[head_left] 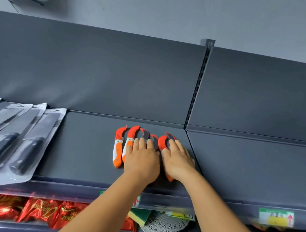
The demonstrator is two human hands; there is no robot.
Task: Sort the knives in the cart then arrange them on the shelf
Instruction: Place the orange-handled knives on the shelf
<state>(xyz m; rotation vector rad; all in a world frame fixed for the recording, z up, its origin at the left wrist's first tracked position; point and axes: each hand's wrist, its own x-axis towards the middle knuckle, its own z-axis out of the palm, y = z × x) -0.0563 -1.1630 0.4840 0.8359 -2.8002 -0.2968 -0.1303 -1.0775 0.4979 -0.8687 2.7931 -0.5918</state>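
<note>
Several small knives with orange-and-white handles and curved orange blade covers lie side by side on the dark grey shelf (85, 151). The leftmost orange knife (118, 148) lies uncovered. My left hand (141, 161) rests flat on the knives beside it, fingers spread over their handles. My right hand (178, 162) lies flat on the rightmost orange knife (162, 142), whose handle tip pokes out under my wrist. Neither hand is closed around a knife. The cart is out of view.
Packaged black-handled knives (25, 147) in clear blister packs lie fanned at the shelf's left. A slotted upright (196, 94) divides the shelf bays. Price tags (276, 217) line the front edge. Below are red foil packets (42, 212), a sponge and a grey roll.
</note>
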